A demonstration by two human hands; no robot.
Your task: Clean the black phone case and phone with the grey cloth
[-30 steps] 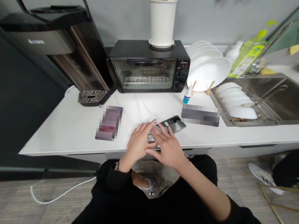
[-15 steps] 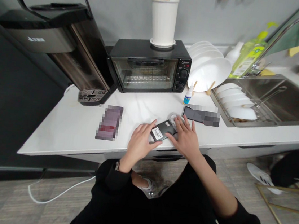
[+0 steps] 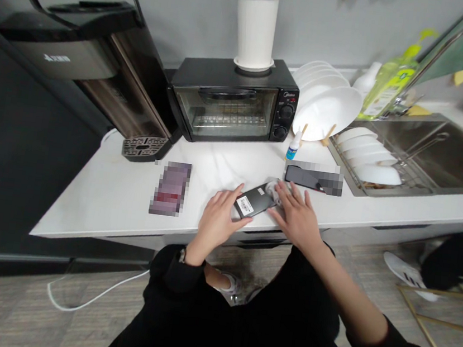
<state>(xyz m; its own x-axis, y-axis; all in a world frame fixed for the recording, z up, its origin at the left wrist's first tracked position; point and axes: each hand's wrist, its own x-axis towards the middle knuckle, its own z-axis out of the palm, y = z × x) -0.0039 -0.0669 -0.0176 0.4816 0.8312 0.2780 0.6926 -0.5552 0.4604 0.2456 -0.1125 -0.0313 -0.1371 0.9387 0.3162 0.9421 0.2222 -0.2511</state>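
The left hand (image 3: 216, 223) lies palm down near the front edge of the white bench (image 3: 105, 203), fingers loosely spread, with thumb and forefinger resting against the near end of a flat black phone (image 3: 254, 200). The phone is a thin rectangular slab with a smooth dark face and a small white barcode sticker close to the left thumb; it lies flat on the bench, angled up to the right. The right hand (image 3: 297, 219) is likewise open and flat, its fingers fanned over the phone's far corner, where a pale rounded part shows under the fingertips; what that part is cannot be told. Neither hand grips; both press or steady the phone from opposite ends. Just beyond the right hand lies a second dark slab (image 3: 303, 177), glossy and partly blurred, with a small white dropper bottle (image 3: 293, 146) with a blue label standing behind it. To the left, well apart, lies a blurred purplish rectangle (image 3: 170, 187). Further back stands a boxy black toaster oven (image 3: 232, 100) with a glass door and two knobs, a ribbed white crock (image 3: 255, 30) of wooden utensils on top. Right of it, round white plates (image 3: 327, 109) lean in a rack beside a steel sink (image 3: 449, 152).
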